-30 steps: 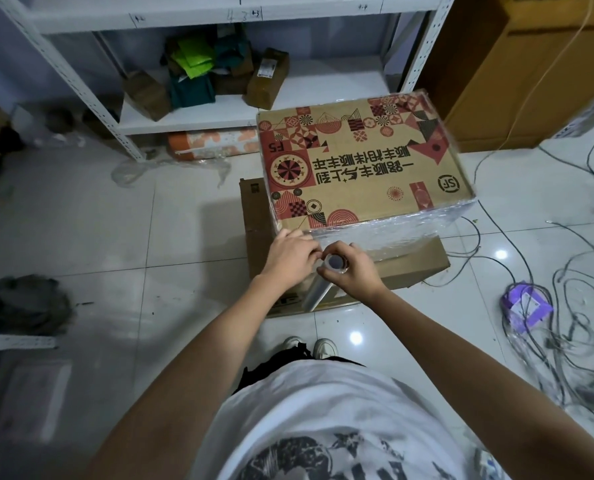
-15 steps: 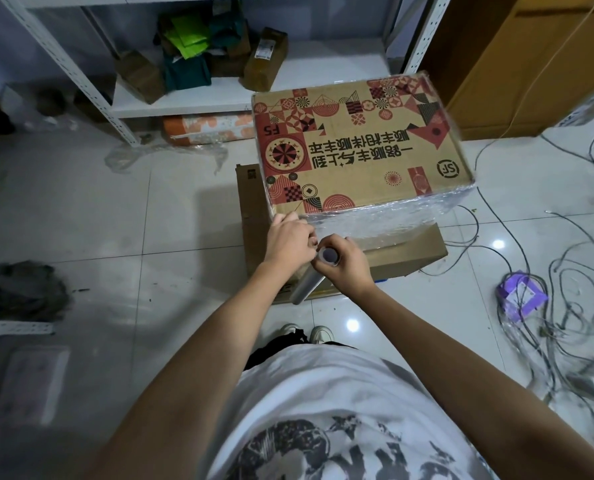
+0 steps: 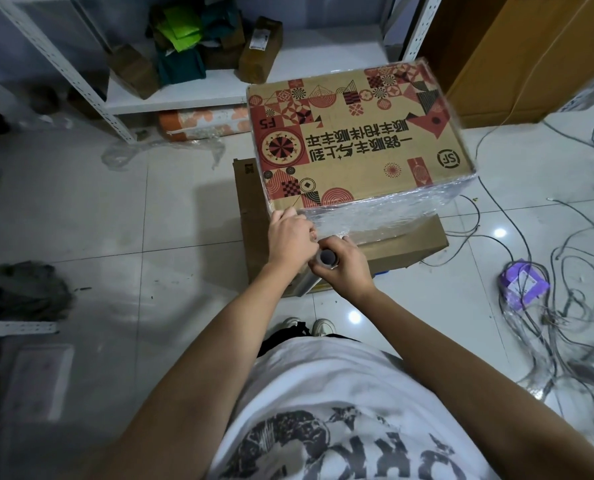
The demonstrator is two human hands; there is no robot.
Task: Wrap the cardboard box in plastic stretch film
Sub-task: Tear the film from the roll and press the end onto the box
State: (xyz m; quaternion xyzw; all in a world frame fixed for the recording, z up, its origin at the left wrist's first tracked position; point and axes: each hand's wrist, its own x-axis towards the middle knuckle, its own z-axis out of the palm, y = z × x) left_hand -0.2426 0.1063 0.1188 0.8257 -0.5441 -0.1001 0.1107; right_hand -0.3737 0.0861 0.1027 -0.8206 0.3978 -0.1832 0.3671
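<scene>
A cardboard box (image 3: 358, 140) with red and black printed patterns sits on top of a plain brown box (image 3: 403, 244). Clear stretch film (image 3: 385, 213) covers its near side and wrinkles along the lower edge. My right hand (image 3: 344, 268) grips the upper end of the stretch film roll (image 3: 326, 258), whose dark core opening faces the camera. My left hand (image 3: 290, 237) rests at the box's near left corner, fingers pressed on the film beside the roll. Most of the roll is hidden under my hands.
A white metal shelf (image 3: 219, 88) with small parcels stands behind the boxes. Loose cables (image 3: 565, 306) and a purple packet (image 3: 524, 284) lie on the tiled floor at the right. A dark crumpled heap (image 3: 22, 289) lies at the left. A wooden cabinet (image 3: 517, 53) stands at the back right.
Both hands and the roll have risen slightly toward the box's near left corner. The roll's lower part, which showed earlier, is now mostly hidden. The box has not shifted.
</scene>
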